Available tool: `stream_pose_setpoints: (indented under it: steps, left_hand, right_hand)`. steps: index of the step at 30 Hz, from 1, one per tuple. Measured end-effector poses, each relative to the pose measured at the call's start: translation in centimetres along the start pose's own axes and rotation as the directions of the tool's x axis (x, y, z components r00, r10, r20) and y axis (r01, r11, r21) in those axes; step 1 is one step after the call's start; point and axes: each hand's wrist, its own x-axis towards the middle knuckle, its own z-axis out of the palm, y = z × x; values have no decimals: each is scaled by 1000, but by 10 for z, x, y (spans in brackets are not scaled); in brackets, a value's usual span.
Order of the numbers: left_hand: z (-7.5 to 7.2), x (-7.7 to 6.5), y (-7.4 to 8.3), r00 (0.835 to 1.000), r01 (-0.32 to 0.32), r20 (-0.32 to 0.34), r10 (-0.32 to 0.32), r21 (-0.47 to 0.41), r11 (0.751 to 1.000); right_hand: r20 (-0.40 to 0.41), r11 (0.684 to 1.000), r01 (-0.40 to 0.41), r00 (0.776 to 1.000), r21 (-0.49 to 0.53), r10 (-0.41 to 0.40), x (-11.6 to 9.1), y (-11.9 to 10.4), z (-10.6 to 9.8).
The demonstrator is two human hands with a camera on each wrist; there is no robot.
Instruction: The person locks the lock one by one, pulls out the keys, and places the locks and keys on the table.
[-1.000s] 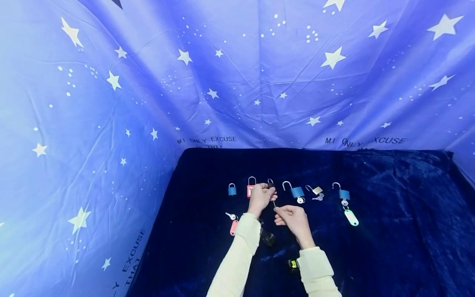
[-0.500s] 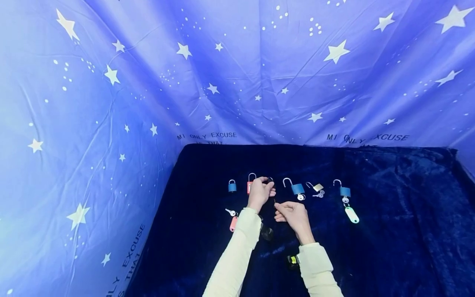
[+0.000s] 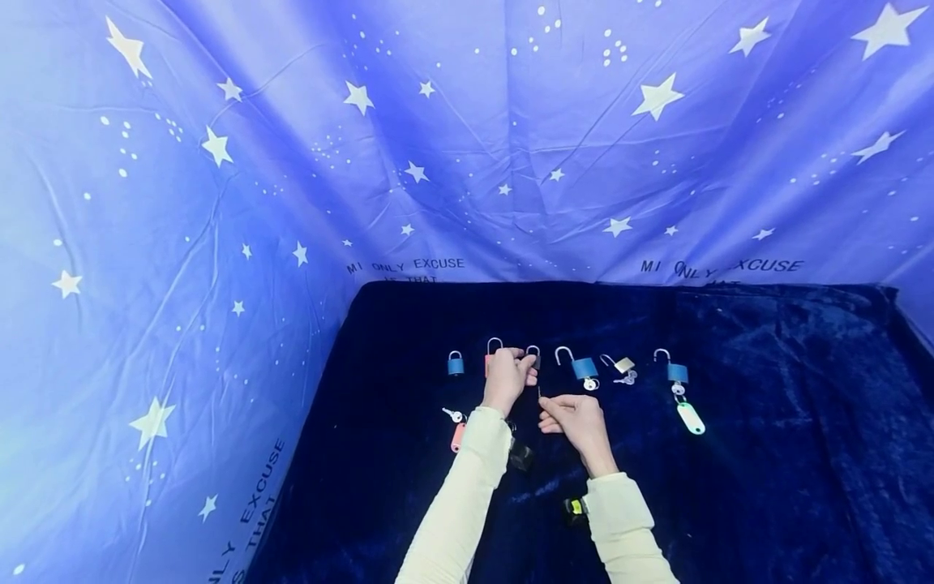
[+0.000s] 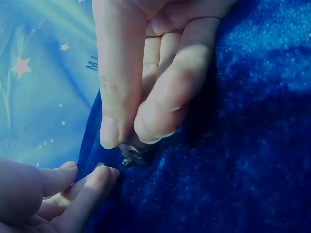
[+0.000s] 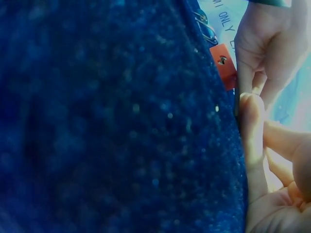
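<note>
My left hand (image 3: 505, 381) holds a small dark padlock (image 3: 537, 362) whose silver shackle points away; the fingers hide part of its body. Just nearer to me, my right hand (image 3: 576, 418) pinches a small thin key (image 3: 539, 392) between thumb and index finger, its tip just short of the left fingers. In the left wrist view the right fingers grip a small silver metal piece (image 4: 131, 154), while the left hand (image 4: 53, 199) lies close by at lower left. Beside the left hand is a red padlock (image 5: 223, 66), partly covered in the head view.
A small blue padlock (image 3: 456, 365) lies far left. Nearer are a key (image 3: 453, 414) and red tag (image 3: 457, 438). To the right sit open blue (image 3: 584, 368), brass (image 3: 623, 365) and blue (image 3: 678, 373) padlocks with keys. Dark objects (image 3: 521, 455) lie by the sleeves.
The left hand has shifted slightly left, showing more of the dark padlock and its shackle. The right hand still pinches the key. The head view has tilted a little.
</note>
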Motion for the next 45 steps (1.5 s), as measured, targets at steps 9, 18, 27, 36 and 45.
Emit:
stream_pose_setpoints:
  steps: [9,18,27,36,45]
  left_hand:
    - [-4,-1,1,1000,-18,-17,18,-33,999]
    - [-8,-1,5,999,-11,-46,8,-80,997]
    - [-6,-1,7,998,1,-58,-6,-81,997]
    - [-2,1,13,999,-30,-21,28,-101,994]
    - [4,1,18,996,-85,-13,84,-110,990]
  right_hand:
    - [-5,1000,-7,1000,-18,7,0,-4,0]
    - [-12,1000,-15,1000,0,15,1,-4,0]
    - [0,1000,-26,1000,-9,26,0,-6,-1]
    - [16,998,-34,999,-49,35,0,-11,-6]
    - [-10,979,70,997,-189,-73,-1,-19,-28]
